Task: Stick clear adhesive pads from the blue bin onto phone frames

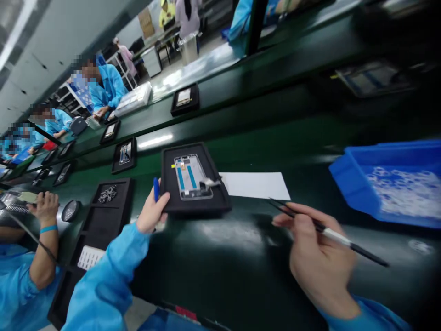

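Observation:
My left hand [151, 212] grips the near left corner of a black tray [172, 202] and has a blue pen-like object [156, 188] tucked between its fingers. In the tray lies a phone frame [191, 177] with two blue strips and a small yellow tab. My right hand [319, 257], blurred, is closed on black tweezers [344, 240] whose tips point left toward the tray. A white sheet [257, 185] lies just right of the tray on the dark green bench [220, 257].
A blue bin [354, 188] holding white parts sits at the right. Left of me a co-worker's hand [44, 209] holds a tool beside a black tray of small screws [107, 194]. More trays with phone frames [124, 154] line the belt, with other workers behind.

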Demonstrator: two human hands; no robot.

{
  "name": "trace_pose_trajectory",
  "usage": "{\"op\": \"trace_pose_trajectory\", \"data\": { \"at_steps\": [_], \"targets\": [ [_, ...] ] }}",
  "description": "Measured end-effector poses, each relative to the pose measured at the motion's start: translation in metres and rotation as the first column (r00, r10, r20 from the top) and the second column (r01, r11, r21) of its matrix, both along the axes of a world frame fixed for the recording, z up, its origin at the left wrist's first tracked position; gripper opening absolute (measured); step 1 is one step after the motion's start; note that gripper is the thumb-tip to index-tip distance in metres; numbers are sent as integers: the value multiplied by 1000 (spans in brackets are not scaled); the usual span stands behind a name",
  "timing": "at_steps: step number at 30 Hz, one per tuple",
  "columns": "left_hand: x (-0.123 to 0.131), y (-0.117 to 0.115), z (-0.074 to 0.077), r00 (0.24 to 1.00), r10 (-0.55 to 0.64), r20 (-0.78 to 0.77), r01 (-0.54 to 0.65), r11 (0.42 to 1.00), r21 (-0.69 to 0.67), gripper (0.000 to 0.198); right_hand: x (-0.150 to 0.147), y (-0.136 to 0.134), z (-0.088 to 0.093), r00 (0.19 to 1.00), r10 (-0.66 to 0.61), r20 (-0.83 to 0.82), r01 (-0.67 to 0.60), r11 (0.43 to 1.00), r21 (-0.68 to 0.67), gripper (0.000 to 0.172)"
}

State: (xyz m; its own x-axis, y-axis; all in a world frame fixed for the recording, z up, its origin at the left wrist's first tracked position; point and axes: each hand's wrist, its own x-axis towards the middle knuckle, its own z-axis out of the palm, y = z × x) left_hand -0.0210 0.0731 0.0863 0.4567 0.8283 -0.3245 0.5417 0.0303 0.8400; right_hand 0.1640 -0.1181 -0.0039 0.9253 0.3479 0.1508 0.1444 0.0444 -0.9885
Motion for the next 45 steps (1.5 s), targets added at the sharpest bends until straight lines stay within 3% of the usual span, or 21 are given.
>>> {"op": "trace_pose_trajectory", "data": {
  "at_steps": [3,6,10,13,16,19,23,29,33,35,40,42,45],
  "targets": [
    [44,62,-7,993,40,-113,-25,991,129,53,3,4,-1,998,68,5,-68,997,-47,31],
    [59,108,-12,979,53,-197,-8,975,224,49,5,8,-3,993,113,45,-108,989,-100,35],
    [28,157,-3,891,109,-441,79,919,387,42,10,12,-10,986,145,77,-132,980,-147,39],
    [-9,191,9,736,239,-634,138,863,485,42,12,16,-14,980,165,110,-150,980,-134,39],
    [-36,218,14,574,306,-759,215,839,500,40,13,20,-15,975,164,151,-149,983,-106,38],
    [-45,232,12,463,297,-835,323,821,471,37,14,25,-13,974,151,169,-140,988,-72,35],
    [-39,234,9,375,264,-888,471,771,428,34,16,30,-9,975,134,179,-136,991,-2,30],
    [-22,212,29,359,276,-892,625,639,449,29,17,33,-2,976,125,177,-136,989,51,28],
    [-11,169,56,395,291,-871,681,544,490,36,17,32,1,989,105,104,-117,987,109,29],
    [-10,132,69,421,272,-865,719,481,501,39,17,32,0,993,100,55,-106,987,120,32],
    [-24,10,89,490,44,-871,851,193,488,23,22,27,-3,990,120,-73,-108,984,141,43],
    [-38,-35,88,494,-117,-862,869,67,489,24,25,24,-1,979,132,-153,-102,977,190,47],
    [-58,-86,73,444,-290,-848,873,-74,482,29,28,19,2,972,118,-204,-68,969,237,46]
  ]
}}
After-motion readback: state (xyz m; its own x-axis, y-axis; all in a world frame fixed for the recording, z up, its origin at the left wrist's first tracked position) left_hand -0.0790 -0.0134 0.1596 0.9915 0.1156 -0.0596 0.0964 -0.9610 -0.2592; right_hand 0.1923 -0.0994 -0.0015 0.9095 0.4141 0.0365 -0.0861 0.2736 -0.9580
